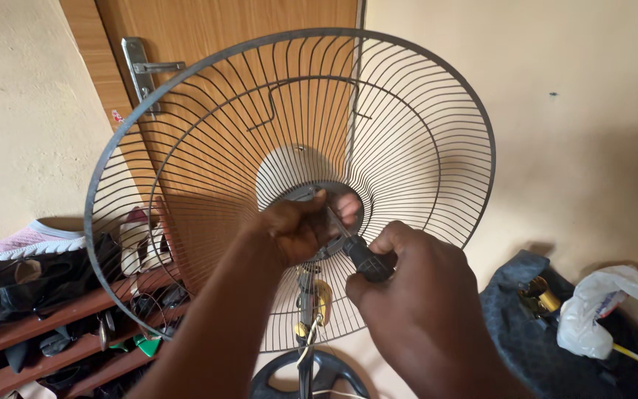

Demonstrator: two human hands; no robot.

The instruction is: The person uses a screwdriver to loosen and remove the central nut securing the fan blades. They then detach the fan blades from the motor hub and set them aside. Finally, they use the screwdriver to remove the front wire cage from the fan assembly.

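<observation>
Hands come first, nearest the camera. The right hand (426,295) is wrapped tight around the black-handled screwdriver (367,257), its thin metal shaft running up toward 11 o'clock into the hub. The left hand (297,227) is clenched on the round grey hub plate (311,193) at the middle of the cage, fingers curled over its lower edge; the screwdriver tip meets the hub just beside those fingers, at about 3 o'clock of the left hand.

Below the hands, at 6 o'clock, stands the dark fan pole with a yellow fitting (317,303), and under it the round black base (310,377).

The large round grey wire fan guard (186,111) fills the middle of the view, tilted a little, with both hands working at its centre.

At 4 o'clock of the guard lies a crumpled white plastic bag (603,303), pale and shapeless, resting against a dark grey cloth bag (515,318) with a brass-coloured piece (537,294) on it; any print on the bag is too small to tell.

At 8 o'clock, a brown wooden shoe rack (53,321) holds dark shoes, with 1 pink and white sneaker (27,240) on top.

Farthest back are the brown wooden door (215,29) with its silver lever handle (145,68) at 11 o'clock, and the cream wall (577,111).
</observation>
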